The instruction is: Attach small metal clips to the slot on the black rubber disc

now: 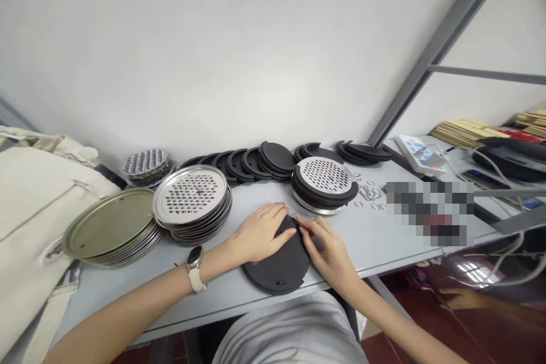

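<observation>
In the head view, a black disc [273,270] is seen lying flat on the near middle of the bench [375,239], close to its near edge. The left hand [262,233] is spread over the disc's far left part, fingers extended and thumb laid across its face; it is pressed down rather than closed around anything. The right hand [330,250] is drawn into a pinch at the disc's far right rim, where a small metal piece [294,216] is held between thumb and fingers. Whether the metal is hooked into the disc or only rested against it cannot be told, as the fingertips cover the spot.

A slip of the metal seems the likeliest fault: with so small a grip, it could be sprung loose if pushed at a slant, and the disc's surface might be scratched. If the left hand's pressure were eased, the disc could be swivelled by the push or slid over the near edge. A dropped piece could be lost among the loose metal rings [367,193] to the right. The grater stack [194,196], piled unevenly to the left, could be knocked by the left forearm if it were swung outward.
</observation>
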`<state>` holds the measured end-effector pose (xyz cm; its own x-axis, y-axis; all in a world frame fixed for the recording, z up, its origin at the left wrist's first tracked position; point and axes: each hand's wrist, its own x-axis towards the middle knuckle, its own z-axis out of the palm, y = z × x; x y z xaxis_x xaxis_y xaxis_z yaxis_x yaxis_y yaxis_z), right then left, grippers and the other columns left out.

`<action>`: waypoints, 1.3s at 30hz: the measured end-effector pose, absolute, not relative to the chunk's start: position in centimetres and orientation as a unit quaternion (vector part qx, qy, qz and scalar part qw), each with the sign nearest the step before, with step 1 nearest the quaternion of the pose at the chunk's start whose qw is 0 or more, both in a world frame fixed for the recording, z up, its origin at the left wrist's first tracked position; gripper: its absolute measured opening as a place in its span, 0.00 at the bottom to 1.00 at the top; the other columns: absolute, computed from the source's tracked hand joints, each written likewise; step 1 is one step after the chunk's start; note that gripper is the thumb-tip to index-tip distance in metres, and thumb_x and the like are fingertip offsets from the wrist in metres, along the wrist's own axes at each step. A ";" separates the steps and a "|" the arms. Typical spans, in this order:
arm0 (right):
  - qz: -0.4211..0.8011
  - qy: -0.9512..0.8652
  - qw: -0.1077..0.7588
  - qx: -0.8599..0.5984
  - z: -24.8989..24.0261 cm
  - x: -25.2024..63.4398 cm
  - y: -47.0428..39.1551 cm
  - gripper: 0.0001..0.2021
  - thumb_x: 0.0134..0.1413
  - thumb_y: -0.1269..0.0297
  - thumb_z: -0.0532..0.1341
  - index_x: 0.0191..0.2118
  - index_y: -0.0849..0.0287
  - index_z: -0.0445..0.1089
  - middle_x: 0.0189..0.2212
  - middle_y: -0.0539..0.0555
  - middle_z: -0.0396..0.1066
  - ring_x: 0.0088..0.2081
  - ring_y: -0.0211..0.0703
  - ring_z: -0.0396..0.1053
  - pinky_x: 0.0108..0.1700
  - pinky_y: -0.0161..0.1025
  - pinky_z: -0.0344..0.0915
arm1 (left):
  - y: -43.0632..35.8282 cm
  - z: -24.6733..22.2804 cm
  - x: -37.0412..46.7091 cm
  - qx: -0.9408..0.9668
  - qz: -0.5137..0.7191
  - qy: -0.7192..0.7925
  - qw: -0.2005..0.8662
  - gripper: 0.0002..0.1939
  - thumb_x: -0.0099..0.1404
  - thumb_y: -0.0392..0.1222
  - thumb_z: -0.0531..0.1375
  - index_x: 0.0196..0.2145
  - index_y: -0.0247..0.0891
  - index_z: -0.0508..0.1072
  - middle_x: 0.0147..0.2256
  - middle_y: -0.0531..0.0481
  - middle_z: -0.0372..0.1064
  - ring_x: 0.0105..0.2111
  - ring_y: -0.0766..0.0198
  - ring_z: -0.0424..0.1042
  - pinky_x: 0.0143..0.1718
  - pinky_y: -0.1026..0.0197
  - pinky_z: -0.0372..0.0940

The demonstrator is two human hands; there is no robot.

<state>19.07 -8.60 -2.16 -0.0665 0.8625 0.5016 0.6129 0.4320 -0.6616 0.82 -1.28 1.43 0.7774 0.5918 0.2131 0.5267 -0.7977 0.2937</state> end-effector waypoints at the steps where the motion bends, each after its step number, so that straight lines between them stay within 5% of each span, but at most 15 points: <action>1: 0.138 -0.719 0.449 -0.511 -2.1 19.0 -8.6 0.16 0.63 0.71 0.52 0.54 0.55 0.65 0.34 0.55 0.64 0.37 0.44 0.66 0.40 0.41 0.67 | -1.3 1.4 0.8 0.936 0.151 0.299 0.109 0.23 0.70 0.52 0.48 0.56 0.35 0.61 0.58 0.40 0.60 0.58 0.53 0.60 0.60 0.48 0.56; 39: 0.158 -0.709 0.441 -0.527 -1.8 18.9 -8.6 0.17 0.63 0.70 0.52 0.55 0.53 0.65 0.35 0.54 0.61 0.38 0.43 0.65 0.43 0.42 0.66 | -1.1 0.9 0.9 0.933 0.158 0.303 0.111 0.23 0.70 0.53 0.49 0.56 0.36 0.61 0.58 0.40 0.60 0.58 0.53 0.60 0.59 0.48 0.57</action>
<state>18.94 -8.61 -1.79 -0.0549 0.8870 0.4585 0.6088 0.3937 -0.6887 0.92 -1.10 0.90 0.7661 0.6009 0.2279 0.5309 -0.7916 0.3026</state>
